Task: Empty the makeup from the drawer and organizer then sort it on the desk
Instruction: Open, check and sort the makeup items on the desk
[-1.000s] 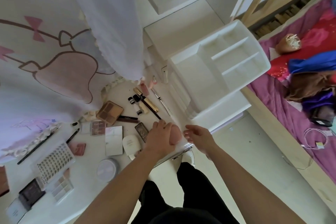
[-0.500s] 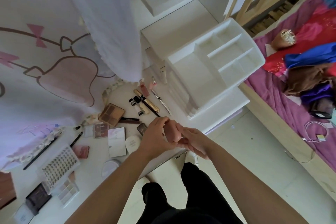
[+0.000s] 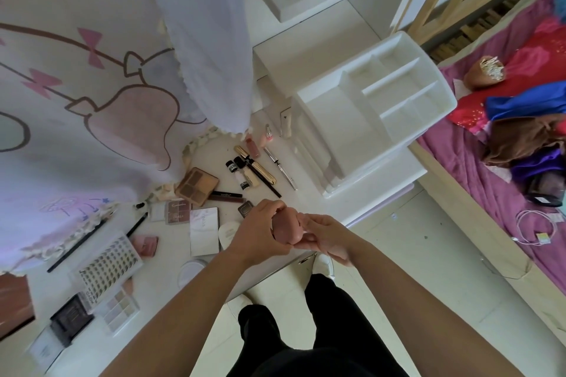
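A pink makeup sponge (image 3: 286,228) is held between both hands above the desk's front edge. My left hand (image 3: 258,232) curls round its left side. My right hand (image 3: 326,234) cups it from the right and below. The white organizer (image 3: 372,113) stands at the back right of the white desk (image 3: 309,193), its compartments showing nothing inside. Laid out on the desk are eyeshadow palettes (image 3: 197,187), tubes and pencils (image 3: 255,170), compacts (image 3: 204,231) and a lash tray (image 3: 110,266).
A printed curtain (image 3: 92,86) hangs over the desk's back left. A bed (image 3: 505,162) with clothes and a cable lies to the right, past a strip of tiled floor (image 3: 413,254). My legs (image 3: 306,330) stand at the desk's front edge.
The left hand lifted the sponge off the desk toward me. The right hand came in and now holds the sponge's other side.
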Demonstrator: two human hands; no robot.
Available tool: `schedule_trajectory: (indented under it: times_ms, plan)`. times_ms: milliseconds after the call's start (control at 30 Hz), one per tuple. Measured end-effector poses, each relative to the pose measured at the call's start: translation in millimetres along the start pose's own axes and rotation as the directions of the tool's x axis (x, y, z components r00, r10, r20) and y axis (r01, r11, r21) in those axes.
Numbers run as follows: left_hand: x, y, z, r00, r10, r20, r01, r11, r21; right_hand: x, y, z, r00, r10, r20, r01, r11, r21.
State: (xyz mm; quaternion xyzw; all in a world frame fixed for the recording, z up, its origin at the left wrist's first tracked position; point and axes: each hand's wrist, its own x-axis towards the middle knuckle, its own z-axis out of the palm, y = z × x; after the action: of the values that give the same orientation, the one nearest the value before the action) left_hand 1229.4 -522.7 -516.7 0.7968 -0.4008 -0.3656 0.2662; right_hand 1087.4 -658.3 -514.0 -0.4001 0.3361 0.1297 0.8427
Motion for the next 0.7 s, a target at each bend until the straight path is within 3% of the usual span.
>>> schedule_trajectory:
  times_ms: [200, 367, 533, 700]
  plan:
    - [-3, -4, -6, 1.0, 0.008, 0.014, -0.007, 1.0, -0.022, 5, 0, 2, 1.0, -0.006, -0.006, 0.006, 0.999, -0.035]
    - [-6, -4, -11, 0.997, -0.047, -0.065, 0.039, 0.992, -0.122, 6, -3, -10, 0.995, -0.013, -0.098, 0.015, 1.0, 0.021]
    - [1, -5, -8, 0.988, -0.153, 0.014, 0.151, 0.954, -0.259, 8, -4, -6, 0.995, -0.033, -0.095, 0.023, 0.994, -0.104]
    - [2, 4, -12, 0.956, -0.217, 0.199, 0.29, 0.811, -0.509, 6, -2, -7, 0.993, -0.057, -0.099, 0.039, 0.984, -0.174]
